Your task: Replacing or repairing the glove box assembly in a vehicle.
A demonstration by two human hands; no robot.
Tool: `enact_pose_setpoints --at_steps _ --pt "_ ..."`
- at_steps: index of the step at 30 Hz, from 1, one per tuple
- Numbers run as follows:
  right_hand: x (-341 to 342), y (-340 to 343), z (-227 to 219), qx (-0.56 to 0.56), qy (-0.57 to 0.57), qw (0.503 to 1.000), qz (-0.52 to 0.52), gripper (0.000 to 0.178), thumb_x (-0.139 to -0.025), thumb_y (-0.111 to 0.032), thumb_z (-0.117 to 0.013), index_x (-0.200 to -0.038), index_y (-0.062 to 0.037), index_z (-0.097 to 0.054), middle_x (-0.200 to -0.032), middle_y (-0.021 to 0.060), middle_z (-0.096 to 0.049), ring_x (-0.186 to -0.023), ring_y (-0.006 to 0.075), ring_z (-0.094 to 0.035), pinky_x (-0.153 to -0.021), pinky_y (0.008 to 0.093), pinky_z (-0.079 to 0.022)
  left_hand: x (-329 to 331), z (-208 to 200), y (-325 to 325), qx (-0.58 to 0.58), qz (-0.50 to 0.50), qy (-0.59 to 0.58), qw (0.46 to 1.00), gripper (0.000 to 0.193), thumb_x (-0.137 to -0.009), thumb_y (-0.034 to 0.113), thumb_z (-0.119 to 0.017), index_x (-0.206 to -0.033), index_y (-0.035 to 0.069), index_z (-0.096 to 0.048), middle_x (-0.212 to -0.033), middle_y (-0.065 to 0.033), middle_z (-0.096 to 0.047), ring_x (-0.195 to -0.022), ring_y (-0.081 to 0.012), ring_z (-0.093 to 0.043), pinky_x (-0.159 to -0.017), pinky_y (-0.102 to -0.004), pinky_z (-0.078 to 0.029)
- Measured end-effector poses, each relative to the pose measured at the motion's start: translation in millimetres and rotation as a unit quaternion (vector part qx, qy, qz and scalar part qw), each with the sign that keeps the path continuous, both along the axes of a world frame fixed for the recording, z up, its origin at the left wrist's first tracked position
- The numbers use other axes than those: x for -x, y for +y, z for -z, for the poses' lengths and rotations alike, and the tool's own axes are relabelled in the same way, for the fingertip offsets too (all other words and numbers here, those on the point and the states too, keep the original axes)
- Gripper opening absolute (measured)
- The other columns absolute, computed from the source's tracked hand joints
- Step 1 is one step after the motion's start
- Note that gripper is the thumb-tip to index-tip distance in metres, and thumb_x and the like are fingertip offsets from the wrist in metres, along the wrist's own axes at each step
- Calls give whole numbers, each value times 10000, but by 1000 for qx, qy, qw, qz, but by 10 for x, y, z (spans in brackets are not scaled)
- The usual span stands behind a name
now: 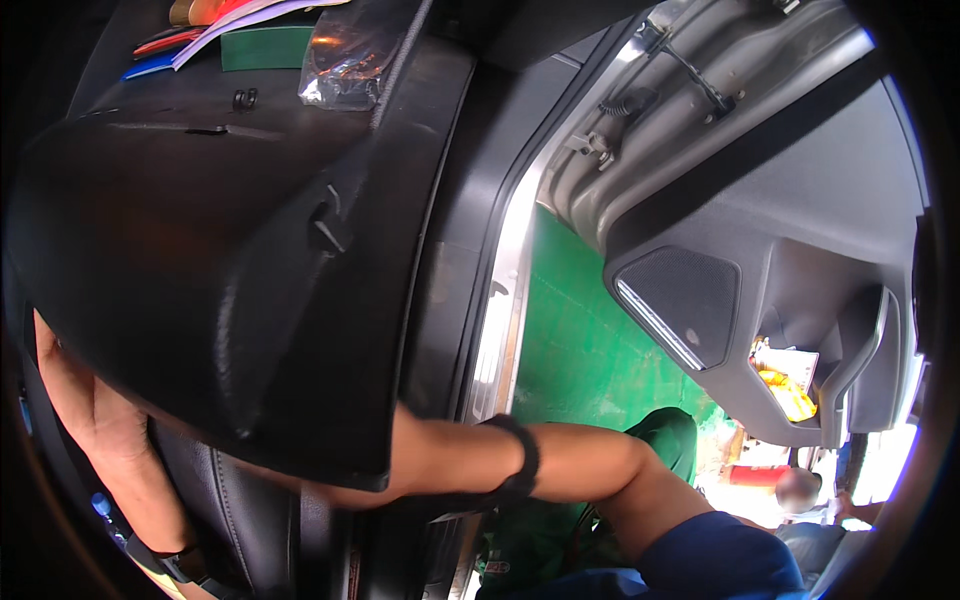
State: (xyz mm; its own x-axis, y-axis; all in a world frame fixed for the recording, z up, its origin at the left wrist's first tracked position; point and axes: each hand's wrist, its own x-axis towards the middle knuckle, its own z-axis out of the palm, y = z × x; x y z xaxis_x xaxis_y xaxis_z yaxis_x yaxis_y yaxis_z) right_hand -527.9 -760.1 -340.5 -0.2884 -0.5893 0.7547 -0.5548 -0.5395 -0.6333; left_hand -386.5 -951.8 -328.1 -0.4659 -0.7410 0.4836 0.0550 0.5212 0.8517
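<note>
A large, curved black plastic panel (250,290) fills the left half of the view, with a small hook-shaped clip on its surface. My left hand (105,420) reaches up under its left edge; the fingers are hidden behind it. From the right, my forearm with a black band passes behind the panel's free corner. Only a strip of my right hand (340,494) shows below the lower edge, its fingers covered. Both hands are at the panel's underside, but whether they grip it cannot be made out.
Folders and papers (240,20), a green box (265,48) and a clear plastic bag (350,65) lie beyond the panel. An open car door (840,230) stands at right, with a yellow packet (788,395) in its pocket. Green floor (580,320) shows between; a person (800,490) is farther off.
</note>
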Motion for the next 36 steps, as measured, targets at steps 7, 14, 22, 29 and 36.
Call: enact_pose_setpoints --at_steps 7,14,22,29,36 --pt "809 264 -337 -107 -565 806 -138 501 -1015 -479 -443 -860 -32 -608 -652 72 -576 -444 96 -413 -409 214 -265 -80 -28 -77 -147 32 109 983 428 -872 -146 -598 -1275 -9 -549 -1198 -51 -627 -1073 -138 -586 -1001 -255 -454" --pt "616 30 -516 -161 -577 794 -103 553 -1029 -557 -390 -918 -55 -592 -615 9 -544 -438 96 -435 -407 215 -313 -3 21 67 -28 -75 42 996 426 -1010 -24 -455 -1436 -10 -450 -1399 -106 -552 -1241 -196 -548 -1132 -307 -389" --pt "579 -86 -719 -119 -559 804 -164 689 -1019 -639 -308 -756 -61 -576 -572 32 -532 -428 102 -439 -406 218 -337 -173 -155 -52 -322 412 318 791 397 -1023 97 -518 -1404 -13 -500 -1456 -123 -520 -1334 -227 -489 -1181 -394 -326" --pt "550 -51 -677 -112 -546 813 -168 741 -992 -708 -286 -763 -66 -577 -575 12 -526 -476 75 -472 -442 214 -355 -237 37 -112 -252 213 306 893 376 -1054 155 -472 -1387 -11 -525 -1487 -151 -484 -1383 -267 -437 -1206 -443 -280" --pt "614 91 -623 -125 -526 819 -193 672 -995 -661 -391 -779 -56 -590 -577 19 -525 -488 72 -477 -463 205 -357 -454 109 -397 -343 342 354 800 383 -1057 124 -443 -1397 -44 -493 -1498 -186 -459 -1381 -297 -432 -1212 -450 -265"
